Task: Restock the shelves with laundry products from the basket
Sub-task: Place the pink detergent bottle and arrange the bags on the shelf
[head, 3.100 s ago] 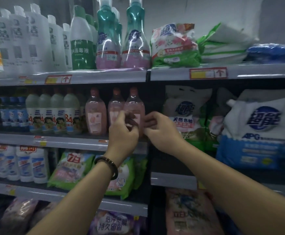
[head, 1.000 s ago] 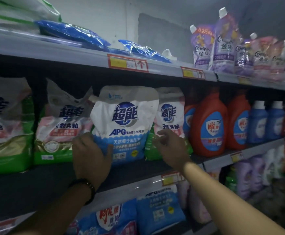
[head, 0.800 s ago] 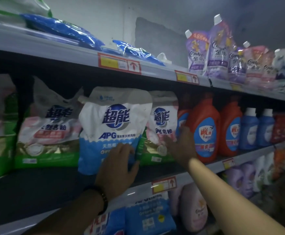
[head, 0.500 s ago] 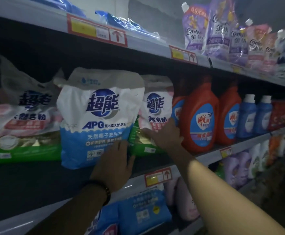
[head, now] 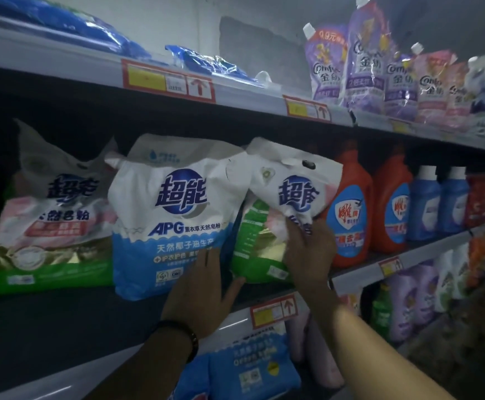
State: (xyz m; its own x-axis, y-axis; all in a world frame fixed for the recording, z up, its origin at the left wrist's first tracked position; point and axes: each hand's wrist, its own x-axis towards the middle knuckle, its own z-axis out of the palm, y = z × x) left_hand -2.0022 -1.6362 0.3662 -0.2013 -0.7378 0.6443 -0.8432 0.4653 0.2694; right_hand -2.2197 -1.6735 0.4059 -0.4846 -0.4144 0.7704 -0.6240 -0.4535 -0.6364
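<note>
Up close, our right hand (head: 307, 252) closes its grip on the green-and-white soap powder bag (head: 279, 209), tilted on the middle shelf (head: 359, 275). Our left hand (head: 203, 293) lies open and flat against the blue-and-white APG bag (head: 169, 215) at nine o'clock of it (both bags touching). Orange detergent bottles (head: 348, 209) stand at three o'clock; purple pouches (head: 362, 59) sit at one o'clock.
</note>
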